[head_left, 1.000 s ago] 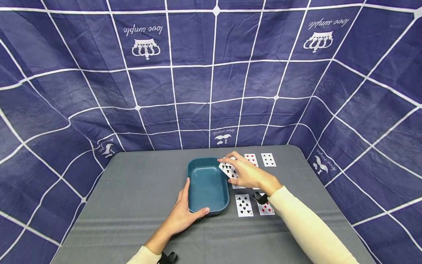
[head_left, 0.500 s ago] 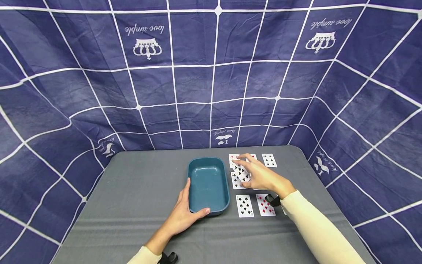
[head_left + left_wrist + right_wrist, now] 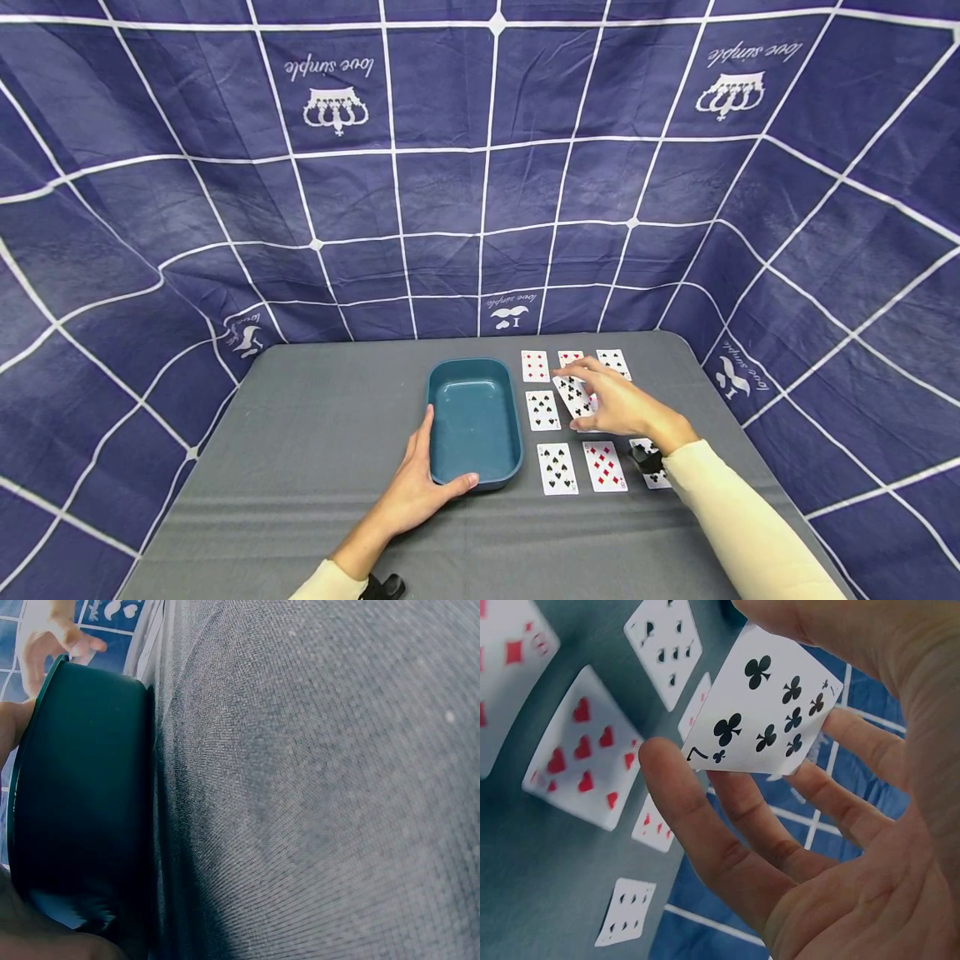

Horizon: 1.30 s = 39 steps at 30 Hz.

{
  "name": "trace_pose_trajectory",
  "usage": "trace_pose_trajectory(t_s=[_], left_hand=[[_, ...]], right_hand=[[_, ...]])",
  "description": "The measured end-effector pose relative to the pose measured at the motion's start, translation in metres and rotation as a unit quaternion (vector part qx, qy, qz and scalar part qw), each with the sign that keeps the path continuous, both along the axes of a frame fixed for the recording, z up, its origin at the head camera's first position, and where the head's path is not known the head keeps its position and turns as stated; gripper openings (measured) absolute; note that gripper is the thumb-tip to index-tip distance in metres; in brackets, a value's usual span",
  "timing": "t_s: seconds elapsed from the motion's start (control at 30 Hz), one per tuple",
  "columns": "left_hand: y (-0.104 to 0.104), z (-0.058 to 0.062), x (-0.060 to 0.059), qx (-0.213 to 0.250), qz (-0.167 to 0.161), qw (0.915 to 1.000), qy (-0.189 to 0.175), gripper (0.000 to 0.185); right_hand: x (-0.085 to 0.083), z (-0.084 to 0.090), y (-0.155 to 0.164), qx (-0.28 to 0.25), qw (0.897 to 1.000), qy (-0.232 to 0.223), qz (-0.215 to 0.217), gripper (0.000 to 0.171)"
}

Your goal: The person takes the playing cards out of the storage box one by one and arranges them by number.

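Note:
My right hand (image 3: 618, 400) pinches a seven of clubs playing card (image 3: 769, 712) by opposite edges, thumb against fingers, above the card rows. The card tilts, and its face shows in the right wrist view. Below it lies a hearts card (image 3: 585, 754), mostly covered by the hand in the head view. My left hand (image 3: 412, 483) rests at the near left corner of a teal rectangular tray (image 3: 512, 417), fingers along the left side and thumb along the near side. The tray's visible inside holds nothing.
Face-up cards lie in rows right of the tray: a diamonds card (image 3: 536, 367), a spades card (image 3: 543, 410), another spades card (image 3: 557, 468) and several more. A clubs card (image 3: 654, 477) is partly under the right wrist. A blue gridded cloth (image 3: 442, 192) walls the grey table (image 3: 330, 417).
My right hand has carried the seven of clubs rightward, from the tray's right rim past the spades card in the middle row. The left hand and tray stay put.

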<state>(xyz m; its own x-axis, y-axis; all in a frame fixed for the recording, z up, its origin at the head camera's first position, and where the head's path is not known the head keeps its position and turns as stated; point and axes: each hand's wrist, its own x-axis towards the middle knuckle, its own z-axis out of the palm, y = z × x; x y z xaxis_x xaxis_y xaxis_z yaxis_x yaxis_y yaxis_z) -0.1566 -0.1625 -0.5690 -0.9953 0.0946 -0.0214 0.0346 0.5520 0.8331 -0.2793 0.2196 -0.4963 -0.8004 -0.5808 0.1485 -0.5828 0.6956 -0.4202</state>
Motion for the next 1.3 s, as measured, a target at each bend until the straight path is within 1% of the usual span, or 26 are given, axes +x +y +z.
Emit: trace_pose_trajectory(t_s=[0.17,0.37,0.63,0.97,1.17,1.3], left_hand=[[0.0,0.002,0.001,0.002,-0.002,1.0,-0.003,0.141],[-0.001,0.003,0.002,0.006,-0.006,0.9999,-0.007,0.141],[-0.001,0.0,0.001,0.013,-0.003,0.9999,-0.005,0.141],[-0.001,-0.001,-0.001,0.015,-0.001,0.9998,-0.011,0.141],[-0.001,0.002,0.001,0.014,-0.005,0.9999,-0.009,0.141],[-0.001,0.002,0.001,0.015,-0.008,0.9998,-0.006,0.141]], right_hand=[[-0.001,-0.005,0.011,-0.008,1.0,0.001,0.001,0.087],[-0.001,-0.01,0.023,-0.006,1.0,0.0,-0.022,0.089],[-0.005,-0.018,0.037,0.009,0.998,0.02,-0.052,0.085],[-0.005,-0.027,0.055,0.02,0.995,0.002,-0.094,0.084],[-0.005,-0.034,0.065,0.032,0.992,-0.013,-0.122,0.083],[-0.005,-0.037,0.071,0.042,0.99,-0.015,-0.134,0.084]])
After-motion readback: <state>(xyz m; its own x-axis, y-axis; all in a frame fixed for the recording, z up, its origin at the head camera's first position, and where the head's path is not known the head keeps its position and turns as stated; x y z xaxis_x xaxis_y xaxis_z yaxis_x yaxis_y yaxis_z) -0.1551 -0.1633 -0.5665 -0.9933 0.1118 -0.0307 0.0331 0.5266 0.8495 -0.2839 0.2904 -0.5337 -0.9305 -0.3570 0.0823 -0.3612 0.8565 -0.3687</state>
